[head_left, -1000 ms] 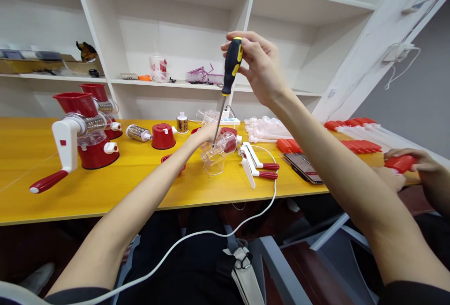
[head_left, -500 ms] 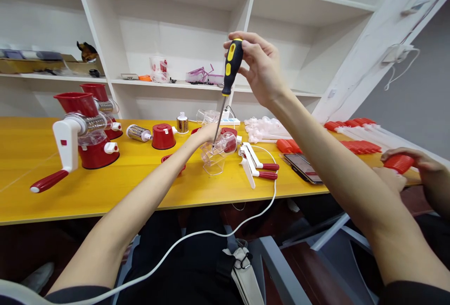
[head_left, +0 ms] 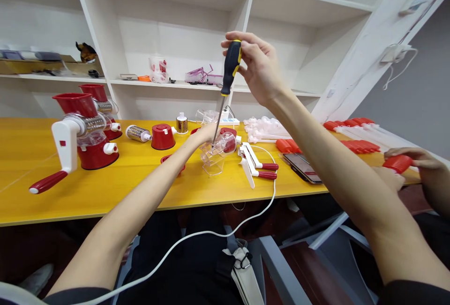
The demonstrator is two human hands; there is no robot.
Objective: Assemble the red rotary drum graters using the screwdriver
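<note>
In my right hand (head_left: 258,63) is a screwdriver (head_left: 231,68) with a black and yellow handle, gripped near the top between thumb and fingers. Its shaft slants down to a clear plastic housing (head_left: 213,160) on the table, and the tip reaches inside or against it. My left hand (head_left: 208,133) is closed on the housing's far side, its fingers mostly hidden. A red base (head_left: 228,132) adjoins the clear part. White crank handles with red grips (head_left: 258,167) lie just to the right.
Assembled red drum graters (head_left: 96,150) stand at left, near a loose grater drum (head_left: 138,133) and a red base (head_left: 163,137). A white cable (head_left: 197,233) crosses my lap. Right of me, a co-worker's hands (head_left: 422,159) hold a red ribbed part beside a tablet (head_left: 303,168).
The screwdriver handle has turned about its axis: its yellow patches now face right instead of toward me. Both hands stay in nearly the same place.
</note>
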